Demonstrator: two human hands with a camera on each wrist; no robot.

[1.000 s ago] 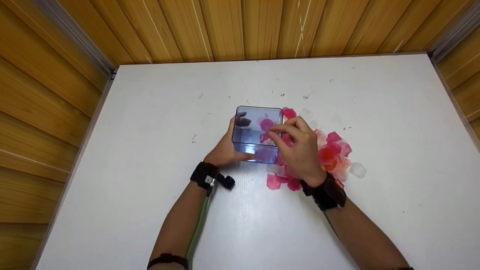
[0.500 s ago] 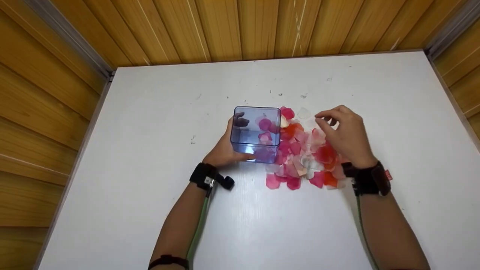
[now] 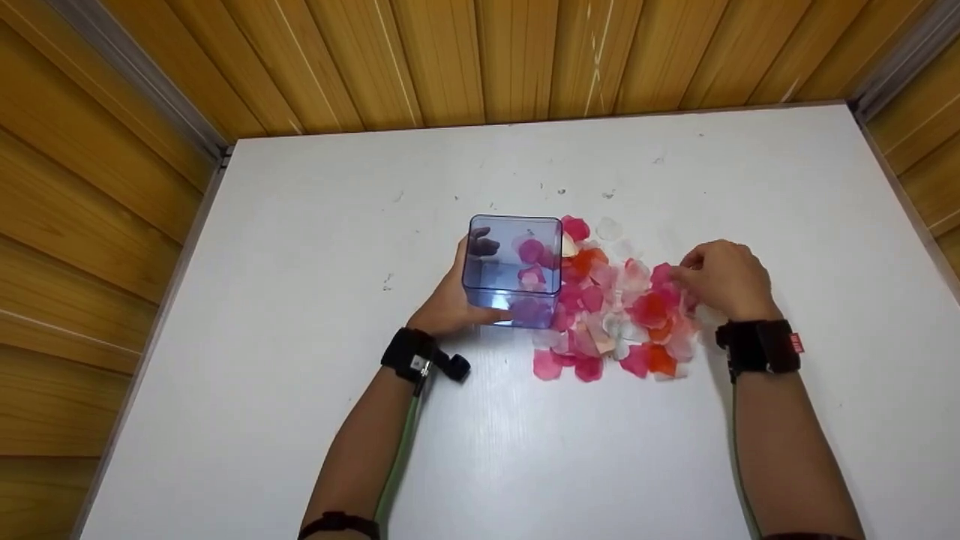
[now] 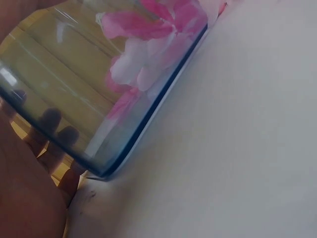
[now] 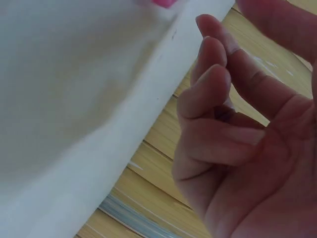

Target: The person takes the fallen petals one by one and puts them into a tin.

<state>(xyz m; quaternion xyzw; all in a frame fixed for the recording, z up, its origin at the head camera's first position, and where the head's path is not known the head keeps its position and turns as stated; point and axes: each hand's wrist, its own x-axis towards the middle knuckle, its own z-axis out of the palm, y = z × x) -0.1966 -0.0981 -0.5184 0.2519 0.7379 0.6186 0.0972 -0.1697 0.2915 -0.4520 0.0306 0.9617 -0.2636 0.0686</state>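
Note:
My left hand (image 3: 444,304) grips a clear blue plastic box (image 3: 487,271) at its left side. Its thumb lies along the front wall and the other fingers show through the plastic. A few pink flower petals (image 3: 531,277) show inside or through the box; the left wrist view has pink and white petals (image 4: 131,62) behind the wall. My right hand (image 3: 726,277) is low at the right edge of a loose pile of petals (image 3: 592,300), beside a pink petal. In the right wrist view, the thumb and index finger stand apart with nothing between them; the remaining fingers are bent.
The pile, in pink, red, orange and white, lies against the box's right side on a white table (image 3: 315,225). A pale petal (image 3: 608,229) lies at its back. Wood-pattern panels (image 3: 517,60) stand along the back and left.
My right hand has left the box opening, where it pinched a pink petal, and moved right and down to the pile's right edge. That petal is in the box. The left hand stays.

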